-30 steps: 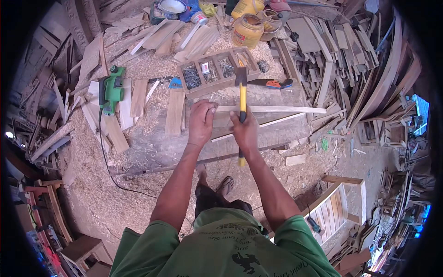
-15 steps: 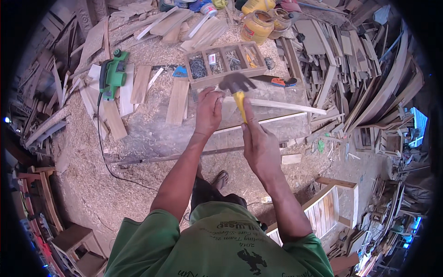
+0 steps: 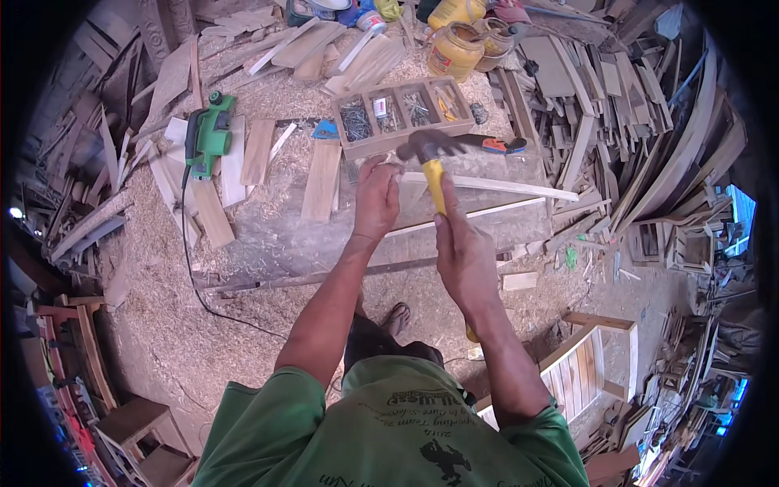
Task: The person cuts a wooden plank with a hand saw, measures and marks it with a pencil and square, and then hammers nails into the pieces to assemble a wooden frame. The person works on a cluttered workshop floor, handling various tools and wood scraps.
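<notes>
My right hand [image 3: 469,264] is wrapped round the yellow handle of a claw hammer [image 3: 435,183], its forefinger stretched along the handle. The dark hammer head is raised above the workbench, just right of my left fingertips. My left hand [image 3: 377,203] is closed, its fingers pinched together at the left end of a thin pale wooden strip [image 3: 503,187]. What sits between those fingers is hidden. Beyond both hands lies a divided wooden box [image 3: 373,149] with nails [image 3: 355,122] and a small white packet in its compartments.
A green power planer [image 3: 213,140] rests on boards at the left, its black cord trailing off the bench. An orange-and-black handled tool [image 3: 495,145] lies right of the box. Yellow jars [image 3: 456,55] stand at the back. Wood offcuts [image 3: 576,89] pile up at the right.
The whole view has shifted slightly. The hammer has tilted a little, and its handle's lower end now shows below my right hand. My left hand keeps its place by the strip.
</notes>
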A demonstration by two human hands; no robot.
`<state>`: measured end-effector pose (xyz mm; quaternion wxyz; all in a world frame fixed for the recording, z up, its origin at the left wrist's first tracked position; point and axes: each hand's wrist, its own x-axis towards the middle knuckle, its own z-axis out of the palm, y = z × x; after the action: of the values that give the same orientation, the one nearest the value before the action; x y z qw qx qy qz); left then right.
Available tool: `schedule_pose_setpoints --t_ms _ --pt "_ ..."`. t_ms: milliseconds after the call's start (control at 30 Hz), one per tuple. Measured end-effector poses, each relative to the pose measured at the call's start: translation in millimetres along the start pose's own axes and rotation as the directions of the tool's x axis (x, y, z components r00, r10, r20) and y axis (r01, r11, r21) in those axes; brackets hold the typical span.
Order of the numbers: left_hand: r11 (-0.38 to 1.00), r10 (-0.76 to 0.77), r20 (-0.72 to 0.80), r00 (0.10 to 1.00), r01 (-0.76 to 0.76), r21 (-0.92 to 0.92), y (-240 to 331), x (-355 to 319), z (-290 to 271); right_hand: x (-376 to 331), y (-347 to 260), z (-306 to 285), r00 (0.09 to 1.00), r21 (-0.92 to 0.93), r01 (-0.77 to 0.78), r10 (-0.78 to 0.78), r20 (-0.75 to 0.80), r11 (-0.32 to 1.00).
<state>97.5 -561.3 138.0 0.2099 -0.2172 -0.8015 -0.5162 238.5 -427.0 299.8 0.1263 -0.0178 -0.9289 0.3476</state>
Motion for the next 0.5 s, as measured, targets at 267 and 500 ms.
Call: schedule_pose_setpoints --t_ms 267,500 --pt "1.000 0.006 0.034 0.999 -0.007 0.030 0.5 -4.4 -2.0 -0.9 39.0 25.5 0.991 0.178 -0.127 0.131 -0.011 0.976" --pt "0.996 0.066 0.055 0.996 -0.069 0.063 8.0 1.6 -13.0 46.6 96.9 78.9 0.844 0.669 -0.462 0.520 0.130 0.583"
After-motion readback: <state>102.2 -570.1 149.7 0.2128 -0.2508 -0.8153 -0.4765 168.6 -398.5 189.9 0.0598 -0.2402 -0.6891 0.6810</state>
